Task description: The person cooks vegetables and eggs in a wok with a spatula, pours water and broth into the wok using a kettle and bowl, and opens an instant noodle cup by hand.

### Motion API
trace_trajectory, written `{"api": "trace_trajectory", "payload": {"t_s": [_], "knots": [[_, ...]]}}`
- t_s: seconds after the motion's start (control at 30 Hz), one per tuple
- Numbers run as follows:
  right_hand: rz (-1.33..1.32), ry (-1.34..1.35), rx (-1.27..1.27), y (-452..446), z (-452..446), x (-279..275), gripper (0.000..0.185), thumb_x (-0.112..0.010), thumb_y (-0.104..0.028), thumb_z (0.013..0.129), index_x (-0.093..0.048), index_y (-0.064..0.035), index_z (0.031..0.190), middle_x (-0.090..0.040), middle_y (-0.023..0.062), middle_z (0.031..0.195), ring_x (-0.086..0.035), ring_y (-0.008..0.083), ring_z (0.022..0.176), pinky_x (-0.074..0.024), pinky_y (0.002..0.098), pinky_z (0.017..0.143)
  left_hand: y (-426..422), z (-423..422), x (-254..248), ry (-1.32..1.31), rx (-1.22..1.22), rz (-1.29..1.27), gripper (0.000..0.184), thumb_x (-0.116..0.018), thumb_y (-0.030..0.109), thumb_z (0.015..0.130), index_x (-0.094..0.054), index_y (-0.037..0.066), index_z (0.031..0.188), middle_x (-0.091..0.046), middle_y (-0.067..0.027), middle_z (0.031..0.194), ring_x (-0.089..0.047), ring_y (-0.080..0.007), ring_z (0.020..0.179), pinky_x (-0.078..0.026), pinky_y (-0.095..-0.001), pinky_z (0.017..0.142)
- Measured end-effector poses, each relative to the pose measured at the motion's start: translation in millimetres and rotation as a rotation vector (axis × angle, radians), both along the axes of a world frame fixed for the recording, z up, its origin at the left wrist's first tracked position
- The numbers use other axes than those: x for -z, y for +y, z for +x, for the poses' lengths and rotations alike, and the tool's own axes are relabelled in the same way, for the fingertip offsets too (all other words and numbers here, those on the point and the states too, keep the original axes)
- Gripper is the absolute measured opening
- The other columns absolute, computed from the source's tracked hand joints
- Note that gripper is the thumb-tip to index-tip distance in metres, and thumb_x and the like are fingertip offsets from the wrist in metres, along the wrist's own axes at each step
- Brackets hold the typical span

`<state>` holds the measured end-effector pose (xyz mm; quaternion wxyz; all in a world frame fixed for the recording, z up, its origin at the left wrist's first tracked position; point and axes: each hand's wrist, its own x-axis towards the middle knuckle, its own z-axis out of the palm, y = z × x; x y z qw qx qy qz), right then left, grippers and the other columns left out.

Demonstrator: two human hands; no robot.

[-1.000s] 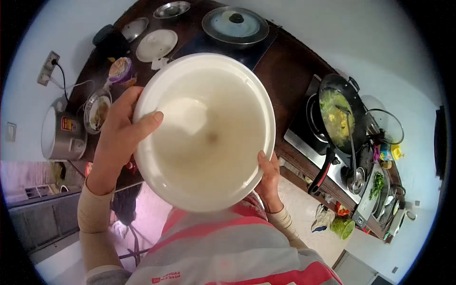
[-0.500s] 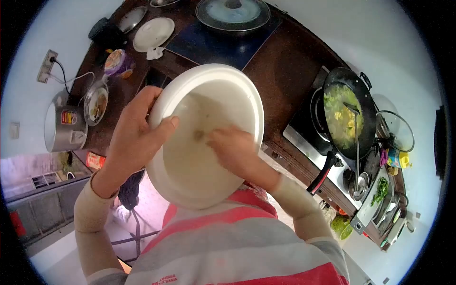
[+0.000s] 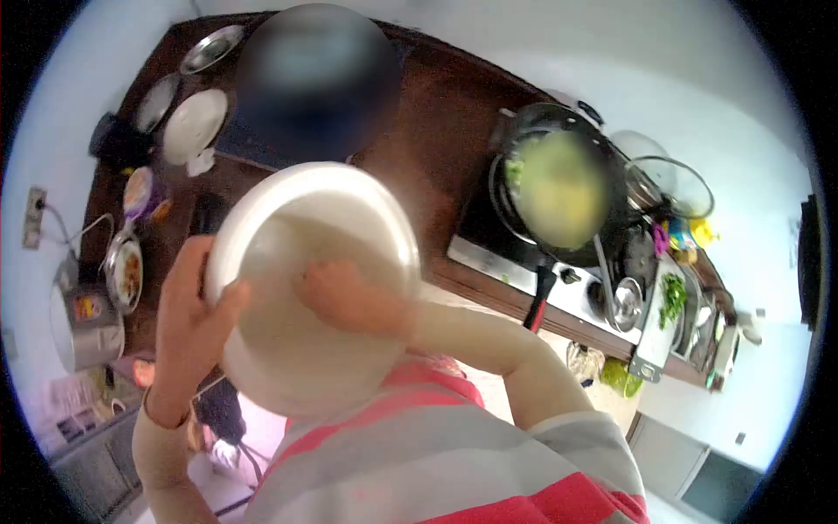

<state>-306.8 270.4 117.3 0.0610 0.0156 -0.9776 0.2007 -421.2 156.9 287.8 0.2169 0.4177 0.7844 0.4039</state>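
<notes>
A large white round container (image 3: 305,384) is tilted in front of my body, its opening facing up toward me. My left hand (image 3: 194,319) grips its left rim, thumb on the inside and fingers round the outside. Inside the container is my right hand (image 3: 345,295), blurred by motion, with its fingers curled near the inner surface; what it holds, if anything, cannot be made out. My right forearm crosses the container's right rim.
On the right, a black wok (image 3: 615,205) with yellow-green food stands on a gas stove (image 3: 489,262). Chopped greens (image 3: 672,299) lie beyond it. A white lid (image 3: 195,127), a dish of food (image 3: 125,271) and a steel pot (image 3: 92,327) are at the left.
My right hand has let go of the right rim and gone inside the container. The container has tilted and shifted left and down in view, with my left hand still on it.
</notes>
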Motion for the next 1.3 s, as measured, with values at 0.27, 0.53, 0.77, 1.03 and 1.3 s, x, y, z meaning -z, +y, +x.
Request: {"api": "trace_trajectory", "payload": {"t_s": [0.27, 0.53, 0.77, 1.03, 1.3], "knots": [[0.436, -0.216, 1.053, 181, 168, -35, 0.023, -0.061, -0.027, 0.079, -0.056, -0.0083, 0.092, -0.060, 0.0129, 0.081, -0.061, 0.0331, 0.064, -0.0473, 0.0411, 0.053, 3, 5, -5, -0.276, -0.027, 0.033, 0.029, -0.058, 0.007, 0.078, -0.050, -0.001, 0.105, -0.055, -0.0067, 0.090, -0.051, -0.0115, 0.082, -0.044, -0.0272, 0.072], [-0.846, -0.231, 0.693, 116, 154, 7, 0.014, -0.060, -0.016, 0.085, -0.060, -0.0043, 0.093, -0.060, 0.0132, 0.078, -0.058, 0.0253, 0.071, -0.0460, 0.0383, 0.067, -14, 3, 25, 0.036, -0.010, 0.054, 0.035, -0.063, 0.014, 0.078, -0.049, 0.001, 0.108, -0.056, -0.0074, 0.085, -0.053, -0.0132, 0.076, -0.045, -0.0301, 0.067], [-1.804, -0.280, 0.643, 35, 81, -20, 0.042, -0.054, -0.017, 0.090, -0.043, 0.0003, 0.126, -0.055, 0.0109, 0.119, -0.054, 0.0239, 0.107, -0.0442, 0.0384, 0.093, -55, -6, 31, 0.025, -0.251, 0.096, 0.037, -0.066, 0.020, 0.077, -0.050, 0.001, 0.104, -0.057, -0.0122, 0.085, -0.057, -0.0195, 0.074, -0.046, -0.0333, 0.061], [-1.504, -0.153, 0.253, 22, -55, -96, 0.047, -0.052, -0.023, 0.091, -0.039, 0.0053, 0.127, -0.054, 0.0144, 0.117, -0.056, 0.0233, 0.103, -0.0458, 0.0367, 0.088, -156, -97, -35, -0.079, -0.498, 0.255, 0.033, -0.068, 0.017, 0.079, -0.056, 0.001, 0.105, -0.060, -0.0013, 0.090, -0.056, -0.0075, 0.079, -0.047, -0.0231, 0.068], [-1.575, -0.015, -0.050, -135, -327, -203, 0.042, -0.057, -0.023, 0.088, -0.049, 0.0045, 0.118, -0.058, 0.0146, 0.111, -0.059, 0.0225, 0.097, -0.0478, 0.0342, 0.084, -337, -255, -125, -0.041, -0.743, 0.498, 0.036, -0.063, 0.014, 0.081, -0.055, -0.005, 0.110, -0.064, -0.0100, 0.092, -0.064, -0.0153, 0.073, -0.054, -0.0274, 0.064]]}}
